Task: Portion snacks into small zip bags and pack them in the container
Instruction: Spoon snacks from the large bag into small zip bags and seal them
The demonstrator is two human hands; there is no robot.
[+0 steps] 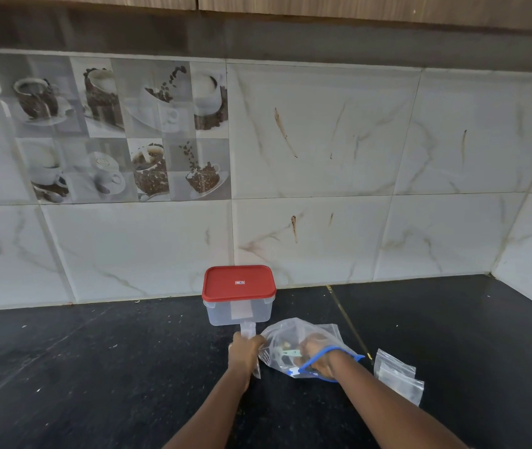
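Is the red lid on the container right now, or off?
On. The red lid sits flat over the clear container by the wall; whether it is snapped tight cannot be told.

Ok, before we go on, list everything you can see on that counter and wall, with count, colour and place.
container: one, clear with red lid shut on it, on the black counter against the wall.
large zip bag: one, clear with blue zip, right of the container, some snacks inside.
small zip bag: one, clear, held upright in front of the container.
spare small zip bags: a small pile, clear, exact count unclear, on the counter far right.
wall tiles: white marbled; coffee-cup picture tiles upper left.
hands: left hand grips the small zip bag; right hand is inside the large zip bag.
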